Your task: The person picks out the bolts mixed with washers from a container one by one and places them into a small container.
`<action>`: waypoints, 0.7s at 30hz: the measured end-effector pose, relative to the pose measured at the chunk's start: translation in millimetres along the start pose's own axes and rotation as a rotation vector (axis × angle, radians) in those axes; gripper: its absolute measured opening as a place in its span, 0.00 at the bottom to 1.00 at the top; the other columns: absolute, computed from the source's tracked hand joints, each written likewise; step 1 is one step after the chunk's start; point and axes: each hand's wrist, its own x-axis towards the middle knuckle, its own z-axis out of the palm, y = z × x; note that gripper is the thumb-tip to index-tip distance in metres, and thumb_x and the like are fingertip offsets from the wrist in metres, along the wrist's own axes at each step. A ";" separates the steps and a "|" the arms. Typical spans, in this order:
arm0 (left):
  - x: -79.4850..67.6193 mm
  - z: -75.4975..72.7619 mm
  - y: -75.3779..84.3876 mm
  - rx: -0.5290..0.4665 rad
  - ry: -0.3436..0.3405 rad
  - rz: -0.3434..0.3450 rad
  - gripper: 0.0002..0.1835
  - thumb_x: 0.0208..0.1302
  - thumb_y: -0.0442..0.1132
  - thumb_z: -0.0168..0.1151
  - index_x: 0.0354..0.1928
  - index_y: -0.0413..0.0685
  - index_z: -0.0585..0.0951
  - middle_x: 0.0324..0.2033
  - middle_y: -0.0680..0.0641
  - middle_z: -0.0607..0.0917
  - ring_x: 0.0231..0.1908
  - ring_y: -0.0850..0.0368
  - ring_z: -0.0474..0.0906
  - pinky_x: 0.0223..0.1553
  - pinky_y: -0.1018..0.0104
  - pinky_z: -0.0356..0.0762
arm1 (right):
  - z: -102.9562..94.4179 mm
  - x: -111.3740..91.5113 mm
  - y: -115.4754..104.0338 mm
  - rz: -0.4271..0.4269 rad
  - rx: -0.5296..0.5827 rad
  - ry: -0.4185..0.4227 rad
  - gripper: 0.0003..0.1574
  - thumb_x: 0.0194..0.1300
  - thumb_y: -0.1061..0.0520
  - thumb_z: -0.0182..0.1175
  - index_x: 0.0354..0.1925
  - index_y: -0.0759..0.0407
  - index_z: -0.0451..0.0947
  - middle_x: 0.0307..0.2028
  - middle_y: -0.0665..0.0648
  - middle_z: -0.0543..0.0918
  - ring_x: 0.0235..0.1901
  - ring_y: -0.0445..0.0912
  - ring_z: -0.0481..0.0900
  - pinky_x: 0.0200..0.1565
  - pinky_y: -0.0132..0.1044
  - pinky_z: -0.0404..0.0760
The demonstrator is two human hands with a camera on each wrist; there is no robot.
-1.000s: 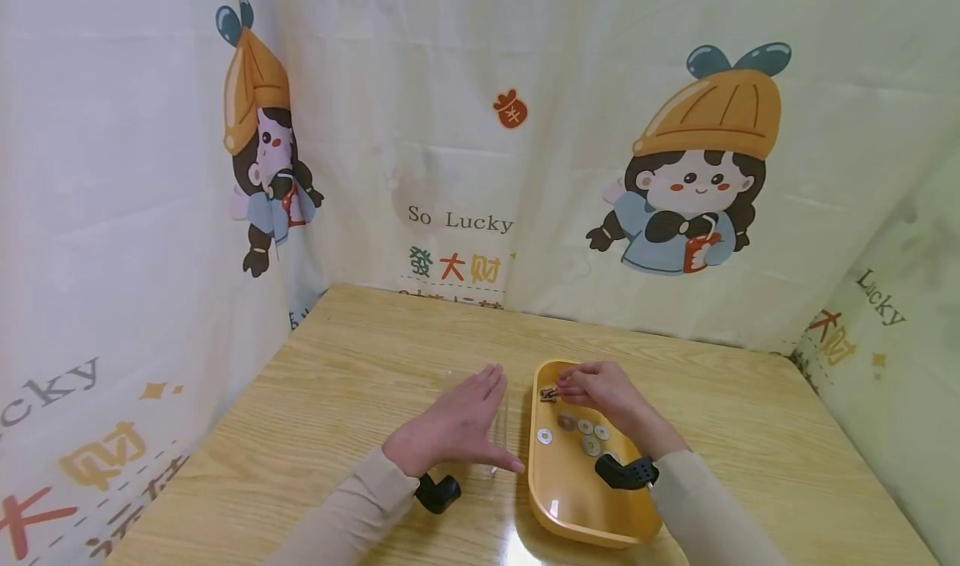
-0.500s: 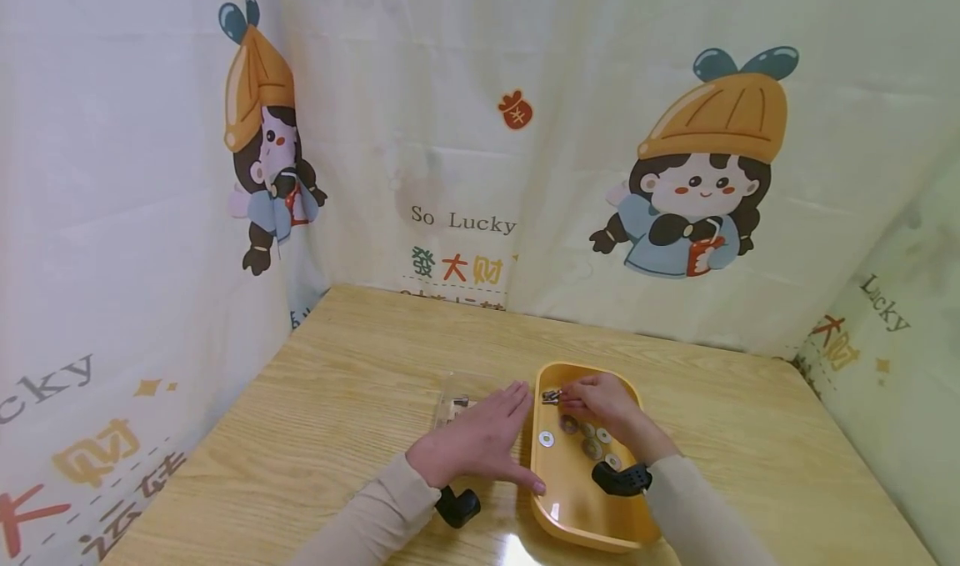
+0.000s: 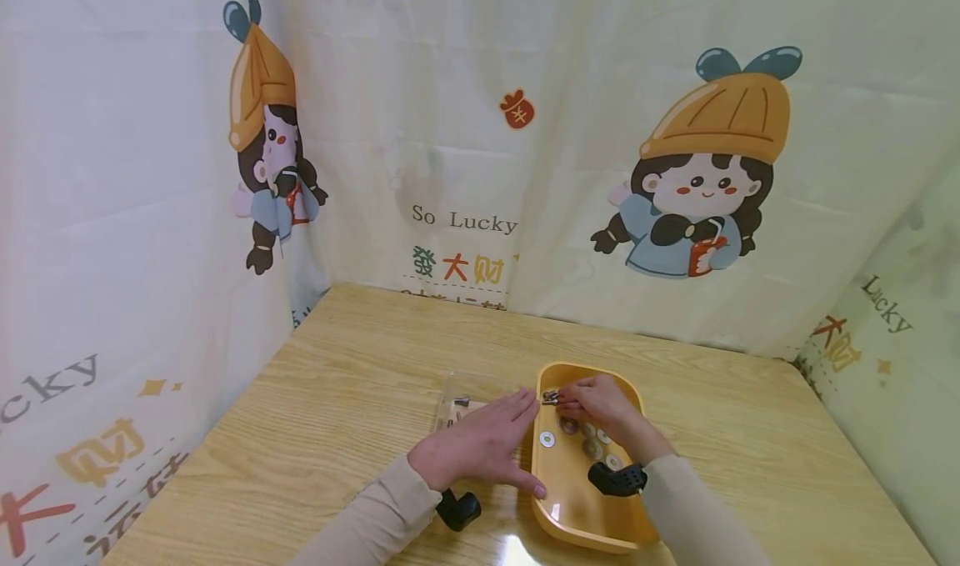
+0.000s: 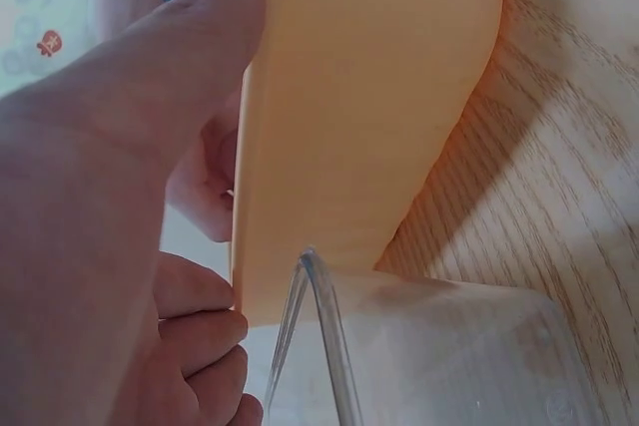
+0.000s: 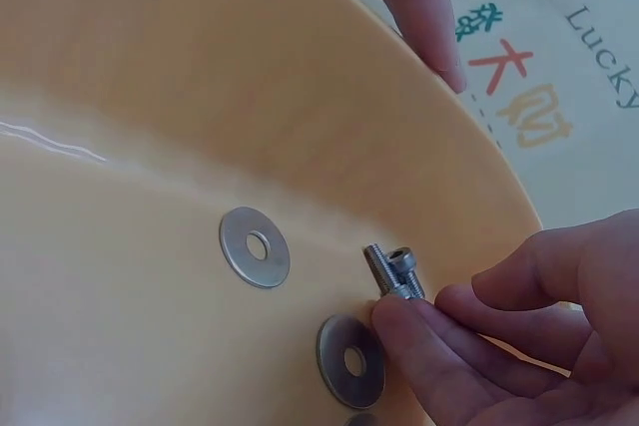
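My left hand (image 3: pixel 480 443) lies along the left rim of a yellow-orange tray (image 3: pixel 588 512). Its fingers are extended, and the thumb rests at the rim. Inside the tray, my right hand (image 3: pixel 603 401) reaches to the far left corner with bent fingers. Its fingertips touch a small cluster of metal socket-head screws (image 5: pixel 394 268). Whether any screw is pinched between them is hidden. Flat metal washers lie on the tray floor, one washer (image 5: pixel 255 246) apart near the left wall and another washer (image 5: pixel 351 361) below the fingertips.
A clear plastic box (image 4: pixel 469 346) stands left of the tray, partly under my left hand, with a few small metal pieces (image 3: pixel 461 402) in it. Both wrists carry black cameras. The wooden table (image 3: pixel 322 383) ends at a printed curtain.
My left hand has shifted right onto the tray's rim, uncovering part of the clear box. The right hand stays by the screws, its fingers moving slightly.
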 end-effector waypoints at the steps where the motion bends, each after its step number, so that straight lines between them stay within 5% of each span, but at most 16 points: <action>1: -0.1 -0.3 0.3 -0.002 -0.003 0.001 0.63 0.55 0.77 0.55 0.77 0.38 0.50 0.77 0.39 0.53 0.78 0.46 0.49 0.77 0.59 0.53 | 0.2 -0.4 0.0 -0.004 -0.001 -0.003 0.21 0.71 0.65 0.53 0.51 0.85 0.75 0.43 0.71 0.87 0.37 0.45 0.87 0.45 0.38 0.88; 21: -0.7 -3.2 5.9 0.021 -0.027 -0.023 0.62 0.55 0.76 0.57 0.77 0.38 0.52 0.78 0.39 0.53 0.78 0.48 0.48 0.77 0.59 0.52 | 6.0 -3.4 2.5 -0.019 0.025 -0.024 0.22 0.72 0.65 0.50 0.52 0.86 0.73 0.44 0.73 0.85 0.40 0.51 0.88 0.48 0.44 0.87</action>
